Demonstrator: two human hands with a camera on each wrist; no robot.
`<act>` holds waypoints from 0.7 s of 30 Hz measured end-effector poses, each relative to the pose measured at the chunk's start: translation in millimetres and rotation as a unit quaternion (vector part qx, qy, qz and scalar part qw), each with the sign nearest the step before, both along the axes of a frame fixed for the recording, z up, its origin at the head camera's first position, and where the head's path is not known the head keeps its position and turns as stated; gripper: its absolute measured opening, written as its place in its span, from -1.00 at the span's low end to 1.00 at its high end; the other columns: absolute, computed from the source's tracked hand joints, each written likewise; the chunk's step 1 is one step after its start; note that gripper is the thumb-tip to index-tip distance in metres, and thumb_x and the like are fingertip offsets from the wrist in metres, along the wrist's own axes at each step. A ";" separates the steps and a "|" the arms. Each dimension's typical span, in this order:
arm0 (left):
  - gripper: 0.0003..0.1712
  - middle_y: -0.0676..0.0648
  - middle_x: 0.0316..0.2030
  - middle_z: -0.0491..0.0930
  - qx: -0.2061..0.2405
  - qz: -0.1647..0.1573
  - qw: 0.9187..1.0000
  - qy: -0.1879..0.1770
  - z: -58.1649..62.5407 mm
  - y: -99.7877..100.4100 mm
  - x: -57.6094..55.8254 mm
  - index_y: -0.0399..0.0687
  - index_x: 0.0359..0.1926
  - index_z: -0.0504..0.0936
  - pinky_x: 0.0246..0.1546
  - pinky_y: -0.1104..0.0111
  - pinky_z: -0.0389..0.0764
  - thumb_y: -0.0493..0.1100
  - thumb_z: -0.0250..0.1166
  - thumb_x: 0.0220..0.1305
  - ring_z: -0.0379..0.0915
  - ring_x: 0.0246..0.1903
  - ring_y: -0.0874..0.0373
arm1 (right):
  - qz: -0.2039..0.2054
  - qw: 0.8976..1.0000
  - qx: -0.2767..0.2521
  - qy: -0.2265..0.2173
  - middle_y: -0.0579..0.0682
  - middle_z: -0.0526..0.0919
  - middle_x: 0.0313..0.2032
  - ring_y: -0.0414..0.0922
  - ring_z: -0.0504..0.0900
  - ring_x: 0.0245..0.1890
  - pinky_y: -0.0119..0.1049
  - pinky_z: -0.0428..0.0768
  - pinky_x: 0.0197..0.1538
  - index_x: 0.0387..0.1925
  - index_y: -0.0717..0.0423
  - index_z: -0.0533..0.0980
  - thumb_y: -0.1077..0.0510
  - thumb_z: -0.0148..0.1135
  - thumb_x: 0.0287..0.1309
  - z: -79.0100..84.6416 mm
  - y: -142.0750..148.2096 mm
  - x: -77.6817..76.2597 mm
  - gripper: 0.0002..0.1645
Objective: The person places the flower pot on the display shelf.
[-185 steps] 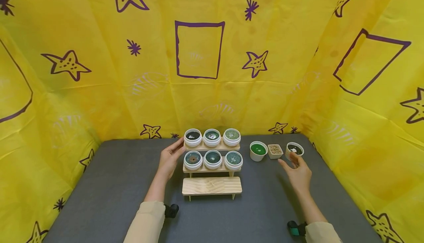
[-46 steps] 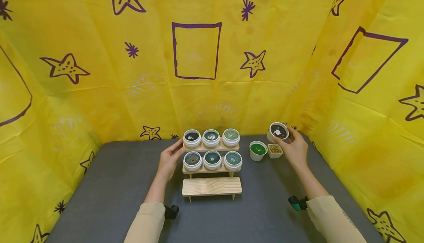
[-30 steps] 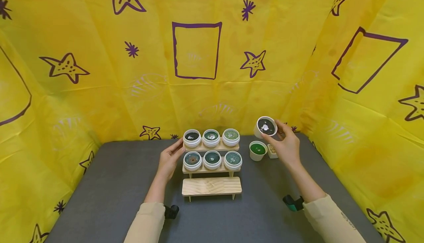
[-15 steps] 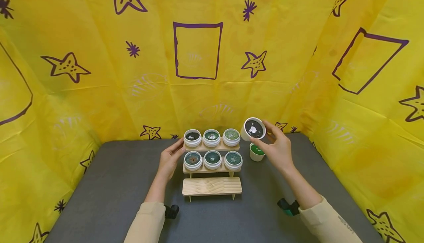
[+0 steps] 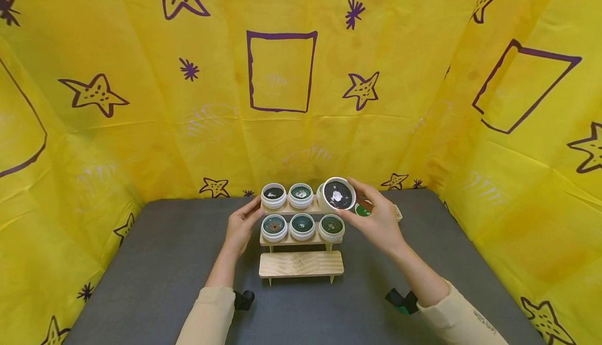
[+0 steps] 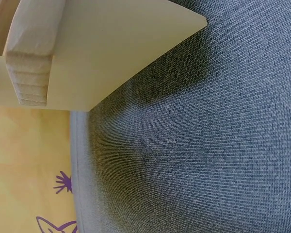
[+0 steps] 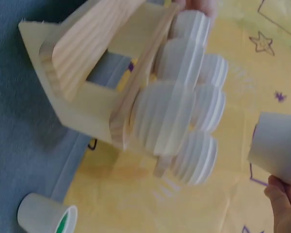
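In the head view my right hand (image 5: 378, 222) grips a white cup (image 5: 337, 193) with a dark filling and a whitish patch, fingers and thumb on its sides. The tilted cup hangs above the right end of a three-tier wooden stand (image 5: 301, 264), partly covering the upper right pot. White ribbed pots (image 7: 165, 116) with dark and greenish fillings fill the two upper tiers; the front tier is bare. My left hand (image 5: 240, 230) holds the stand's left end beside the upper left pot (image 5: 274, 196). In the left wrist view its fingers are mostly out of frame.
A white cup with green filling (image 5: 362, 210) stands right of the stand, partly behind my right hand. Beside it a small square dish (image 5: 398, 213) shows only its edge. Grey cloth (image 5: 155, 261) covers the table, and a yellow patterned curtain (image 5: 282, 146) rises behind.
My right hand took the dark-filled cup from the table at the right, lifted it and carried it left, lowering it slightly near the upper right pot. My left hand stayed in place.
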State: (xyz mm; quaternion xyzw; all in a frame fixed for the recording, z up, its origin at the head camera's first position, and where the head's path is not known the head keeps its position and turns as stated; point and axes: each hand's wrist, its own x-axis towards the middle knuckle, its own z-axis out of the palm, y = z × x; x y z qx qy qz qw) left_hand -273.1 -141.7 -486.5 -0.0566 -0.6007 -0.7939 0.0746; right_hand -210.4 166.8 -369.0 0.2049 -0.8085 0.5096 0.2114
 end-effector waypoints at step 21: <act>-0.41 0.04 0.17 0.58 0.000 0.002 1.000 -0.025 1.4 0.0 0.0 -0.44 0.35 0.33 0.12 0.65 0.56 -0.44 0.20 0.31 0.54 0.01 0.52 | 0.109 0.994 0.011 -0.021 0.15 0.60 0.20 0.03 0.63 0.13 -0.32 0.68 0.13 0.26 0.21 0.47 0.24 0.59 -0.14 -32.6 -43.1 17.4 -0.15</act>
